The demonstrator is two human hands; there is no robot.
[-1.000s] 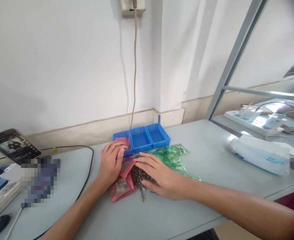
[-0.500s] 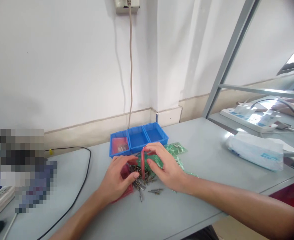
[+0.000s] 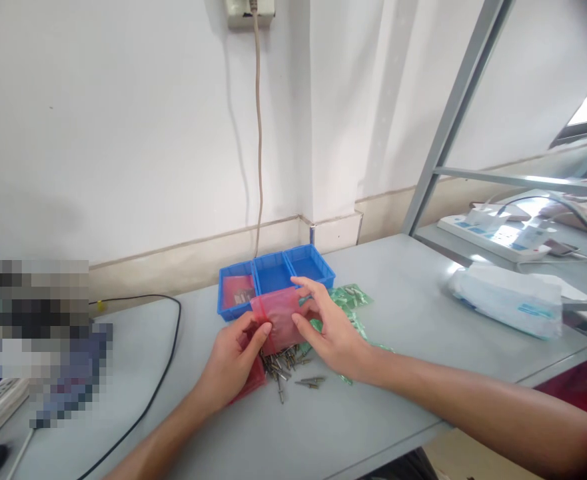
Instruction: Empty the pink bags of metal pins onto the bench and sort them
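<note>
A pink zip bag [image 3: 279, 319] is held up between my two hands, its flat side facing me. My left hand [image 3: 230, 353] pinches its left edge between thumb and fingers. On the other side, my right hand [image 3: 336, 330] grips the right edge, thumb in front and fingers bent. Beneath the bag lies a pile of small metal pins or rivets [image 3: 283, 365], partly covered by it. A few similar metal pieces [image 3: 311, 382] lie apart to the right. More pink bags [image 3: 253, 383] rest under my left hand.
Behind my hands stand three joined blue bins [image 3: 276, 275]; the left one holds a pink bag with metal pieces. Green bags [image 3: 356, 295] lie right of the pile. A white plastic packet [image 3: 508, 300], a metal frame [image 3: 443, 133] and a black cable [image 3: 176, 333] are farther out.
The pink bag has turned from edge-on to flat-facing. My left hand has closed on its left edge, having been apart from it; my right hand keeps holding it.
</note>
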